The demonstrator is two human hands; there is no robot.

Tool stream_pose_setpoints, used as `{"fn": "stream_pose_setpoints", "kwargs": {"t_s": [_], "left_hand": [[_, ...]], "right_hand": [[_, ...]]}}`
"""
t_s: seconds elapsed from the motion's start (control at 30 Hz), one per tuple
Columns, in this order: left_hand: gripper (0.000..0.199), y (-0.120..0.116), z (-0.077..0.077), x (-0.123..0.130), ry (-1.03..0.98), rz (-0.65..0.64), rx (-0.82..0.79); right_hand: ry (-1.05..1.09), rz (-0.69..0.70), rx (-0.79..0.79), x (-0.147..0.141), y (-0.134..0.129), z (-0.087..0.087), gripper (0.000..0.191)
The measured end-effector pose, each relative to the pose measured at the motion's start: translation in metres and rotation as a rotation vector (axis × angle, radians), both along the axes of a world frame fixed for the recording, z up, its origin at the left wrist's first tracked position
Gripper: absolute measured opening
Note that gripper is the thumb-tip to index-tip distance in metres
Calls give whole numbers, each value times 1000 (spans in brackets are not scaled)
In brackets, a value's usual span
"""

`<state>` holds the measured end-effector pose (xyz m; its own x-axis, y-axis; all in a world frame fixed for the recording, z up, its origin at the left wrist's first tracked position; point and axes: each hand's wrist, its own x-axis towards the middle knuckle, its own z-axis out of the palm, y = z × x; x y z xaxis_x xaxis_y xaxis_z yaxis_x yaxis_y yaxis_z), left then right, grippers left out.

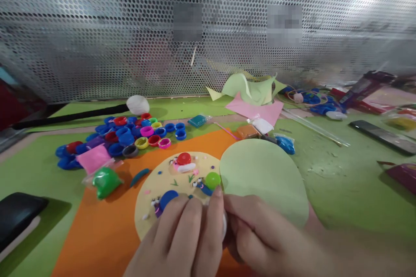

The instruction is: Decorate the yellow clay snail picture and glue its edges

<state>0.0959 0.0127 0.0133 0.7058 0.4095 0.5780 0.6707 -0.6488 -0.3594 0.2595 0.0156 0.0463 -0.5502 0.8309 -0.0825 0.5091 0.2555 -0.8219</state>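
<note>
My left hand (185, 238) and my right hand (260, 229) meet at the bottom centre, fingers bent together. A pale, rounded edge shows between them, mostly covered by the fingers; what it belongs to is unclear. Under and behind my left hand lies a cream paper disc (165, 181) with small clay snails. One has a red cap (184, 159), one a green cap (212, 180) and one a blue cap (169, 200) as its shell. My right hand is over the lower edge of a pale green disc (263, 177).
A pile of bottle caps (125, 136) lies at the left, beside a bagged green clay lump (105, 181) and a pink packet (94, 159). Paper scraps (250, 88) stand at the back. A black remote (383, 136) lies right, a black object (19, 216) left.
</note>
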Motion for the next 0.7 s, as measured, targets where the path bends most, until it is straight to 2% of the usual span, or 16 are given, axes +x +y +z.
{"fn": "stream_pose_setpoints", "kwargs": {"t_s": [0.13, 0.23, 0.4, 0.5, 0.6, 0.7], "left_hand": [[28, 3, 1, -3, -124, -44, -74], [31, 4, 6, -5, -89, -80, -127], [30, 2, 8, -7, -58, -9, -41], [30, 4, 8, -9, 40, -52, -30], [29, 7, 9, -10, 101, -98, -61], [28, 8, 8, -9, 86, -121, -48]], "right_hand": [[0, 9, -11, -3, 0, 1, 14], [9, 20, -30, -1, 0, 6, 13], [7, 20, -56, 4, -4, 14, 11], [26, 29, -18, 6, -7, 14, 16], [-87, 40, 62, 7, -8, 10, 16], [-243, -17, 91, 8, -9, 4, 10]]}}
